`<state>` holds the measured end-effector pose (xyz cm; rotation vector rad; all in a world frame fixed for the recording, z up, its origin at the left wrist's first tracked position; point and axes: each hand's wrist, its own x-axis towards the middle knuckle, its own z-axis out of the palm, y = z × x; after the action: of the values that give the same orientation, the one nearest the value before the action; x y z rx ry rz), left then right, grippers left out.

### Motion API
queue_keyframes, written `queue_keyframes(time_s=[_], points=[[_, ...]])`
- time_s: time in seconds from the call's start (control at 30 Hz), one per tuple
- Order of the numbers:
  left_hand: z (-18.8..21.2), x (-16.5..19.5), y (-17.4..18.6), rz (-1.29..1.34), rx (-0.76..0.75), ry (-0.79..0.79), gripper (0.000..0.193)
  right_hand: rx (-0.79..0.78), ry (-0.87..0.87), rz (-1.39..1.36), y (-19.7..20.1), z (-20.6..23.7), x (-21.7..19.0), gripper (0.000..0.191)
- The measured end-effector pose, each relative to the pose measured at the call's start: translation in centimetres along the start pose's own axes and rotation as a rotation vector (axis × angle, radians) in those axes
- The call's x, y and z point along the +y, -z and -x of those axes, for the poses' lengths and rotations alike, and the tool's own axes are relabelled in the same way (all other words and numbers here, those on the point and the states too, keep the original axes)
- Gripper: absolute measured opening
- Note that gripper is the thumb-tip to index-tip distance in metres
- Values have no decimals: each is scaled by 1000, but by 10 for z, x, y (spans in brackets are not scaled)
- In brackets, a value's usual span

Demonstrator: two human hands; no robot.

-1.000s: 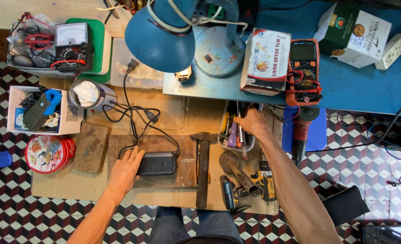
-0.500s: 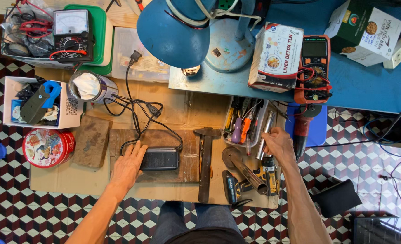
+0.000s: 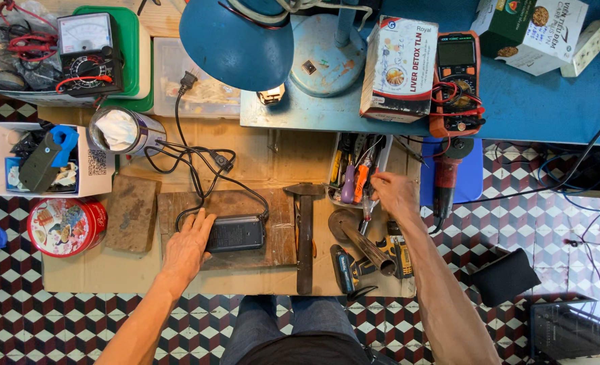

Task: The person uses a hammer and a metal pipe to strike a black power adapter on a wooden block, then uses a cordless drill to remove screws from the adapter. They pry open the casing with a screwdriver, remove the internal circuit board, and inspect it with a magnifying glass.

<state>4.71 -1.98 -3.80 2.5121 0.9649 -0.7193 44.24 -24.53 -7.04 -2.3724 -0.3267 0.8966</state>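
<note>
My left hand [image 3: 188,245] lies flat and open on a wooden board [image 3: 252,203], its fingertips against the left end of a black power adapter [image 3: 236,233]. The adapter's black cable [image 3: 195,159] loops away toward the back. My right hand [image 3: 395,194] is at the right edge of a white tool tray [image 3: 383,152] that holds several screwdrivers [image 3: 354,182]. Its fingers curl toward the handles, and I cannot see whether they grip one. A hammer [image 3: 305,236] lies between my hands.
A blue desk lamp [image 3: 236,40] hangs over the back. An orange multimeter [image 3: 457,81] and cartons sit on a blue table [image 3: 550,101]. A red angle grinder [image 3: 449,176], metal pipe [image 3: 361,240] and drill [image 3: 371,263] lie right. Left: a round tin [image 3: 62,226] and a white box [image 3: 94,165].
My right hand left the tool tray, dropped toward the pipe and drill, then came back up to the tray's right edge. My left hand stayed by the adapter.
</note>
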Motion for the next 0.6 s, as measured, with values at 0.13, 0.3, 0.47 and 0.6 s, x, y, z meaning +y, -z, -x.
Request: queue_keyframes(time_s=[0.13, 0.3, 0.47, 0.6], points=[[-2, -2, -2, 0, 4, 5, 95, -54, -104, 45, -12, -18, -30, 32], [-3, -6, -4, 7, 8, 1, 94, -49, -130, -186, -18, -20, -44, 23], [-4, -9, -6, -9, 20, -16, 96, -104, -134, -228, -16, -21, -48, 30], [-4, -7, -5, -2, 20, -7, 96, -109, -167, -137, -16, -31, -50, 33]])
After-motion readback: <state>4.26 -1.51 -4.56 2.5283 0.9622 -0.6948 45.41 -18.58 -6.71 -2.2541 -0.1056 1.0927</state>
